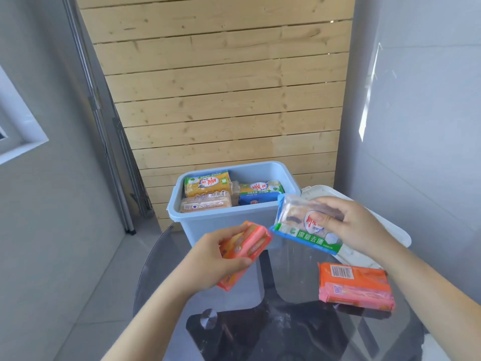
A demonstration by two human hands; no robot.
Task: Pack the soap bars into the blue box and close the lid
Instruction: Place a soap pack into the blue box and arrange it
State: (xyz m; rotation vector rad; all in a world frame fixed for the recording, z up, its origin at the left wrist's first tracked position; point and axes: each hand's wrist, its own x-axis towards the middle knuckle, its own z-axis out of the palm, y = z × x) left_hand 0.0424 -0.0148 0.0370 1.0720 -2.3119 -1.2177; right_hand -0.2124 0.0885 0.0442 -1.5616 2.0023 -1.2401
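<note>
Both hands' fingers pinch slick-wrapped, firm-looking bars by their edges: left hand [208,259] the orange soap bar [247,246], right hand [351,222] the clear-wrapped soap bar [299,225].

My right hand [348,225] covers part of the clear pack's [302,225] label, and its print blurs. The white lid [385,225] lies half behind that hand. Both my forearms run off the bottom edge.

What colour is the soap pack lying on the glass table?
Orange, with a white barcode patch: the soap pack shows best in the head view.
</note>
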